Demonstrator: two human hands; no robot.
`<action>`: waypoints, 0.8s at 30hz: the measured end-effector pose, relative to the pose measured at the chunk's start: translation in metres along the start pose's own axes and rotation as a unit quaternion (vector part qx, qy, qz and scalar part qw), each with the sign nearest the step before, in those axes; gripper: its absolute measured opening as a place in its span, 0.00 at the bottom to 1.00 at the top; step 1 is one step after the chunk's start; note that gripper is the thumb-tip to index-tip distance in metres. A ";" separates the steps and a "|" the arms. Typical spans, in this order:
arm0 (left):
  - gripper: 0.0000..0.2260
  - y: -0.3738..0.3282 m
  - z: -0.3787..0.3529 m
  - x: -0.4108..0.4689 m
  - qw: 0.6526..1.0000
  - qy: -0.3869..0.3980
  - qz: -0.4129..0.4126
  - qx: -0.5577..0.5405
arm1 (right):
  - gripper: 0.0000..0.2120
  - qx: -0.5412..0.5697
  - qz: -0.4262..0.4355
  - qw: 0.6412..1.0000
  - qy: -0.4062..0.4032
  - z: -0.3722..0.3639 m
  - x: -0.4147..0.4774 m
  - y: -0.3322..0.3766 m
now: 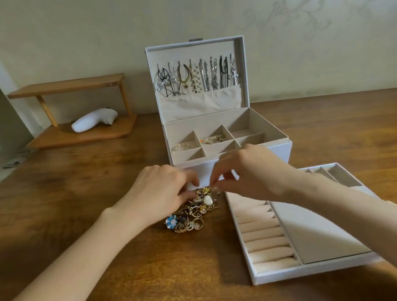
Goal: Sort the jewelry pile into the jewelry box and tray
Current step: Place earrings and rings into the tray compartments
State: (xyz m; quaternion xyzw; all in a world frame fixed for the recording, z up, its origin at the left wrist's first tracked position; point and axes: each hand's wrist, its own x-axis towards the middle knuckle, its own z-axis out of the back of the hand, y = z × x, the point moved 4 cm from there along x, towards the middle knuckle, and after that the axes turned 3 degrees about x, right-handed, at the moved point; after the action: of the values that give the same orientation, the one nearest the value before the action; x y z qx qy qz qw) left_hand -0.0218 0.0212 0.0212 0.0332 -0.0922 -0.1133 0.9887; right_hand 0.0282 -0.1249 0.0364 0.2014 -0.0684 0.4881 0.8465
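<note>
Gold jewelry pile, left hand gripping it, right hand pinching perhaps an earring

Wooden table with jewelry box, tray, jewelry pile, small wooden shelf

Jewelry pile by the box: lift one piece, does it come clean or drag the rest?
Likely drags: the jewelry pile looks like rings and chains tangled together. Probably loose and shifting, not one lump. Pieces look tiny, likely slippery; the right hand pinches a small piece by fingertips.

Dim warm light, blurred, bowed edges
</note>
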 end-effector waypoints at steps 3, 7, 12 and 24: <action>0.10 -0.005 -0.008 0.002 0.999 0.000 -0.034 0.012 | 0.04 0.022 -0.005 1.000 -0.017 -0.004 0.012 0.000; 0.09 -0.001 -0.010 0.001 0.997 -0.039 -0.063 -0.020 | 0.04 0.060 -0.029 0.997 -0.032 -0.004 0.008 -0.010; 0.01 -0.007 -0.012 0.000 0.987 -0.092 -0.130 -0.024 | 0.03 0.087 -0.039 0.994 -0.046 -0.001 0.000 -0.020; 0.05 -0.002 0.021 0.009 0.851 -0.042 0.018 -0.523 | 0.13 0.349 -0.025 0.936 -0.030 0.008 -0.009 -0.016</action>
State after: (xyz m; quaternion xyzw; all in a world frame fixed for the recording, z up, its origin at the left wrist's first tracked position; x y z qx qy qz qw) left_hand -0.0175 0.0167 0.0432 -0.4951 -0.0618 -0.1279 0.8572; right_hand 0.0380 -0.1429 0.0362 0.5003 0.0860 0.4535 0.7326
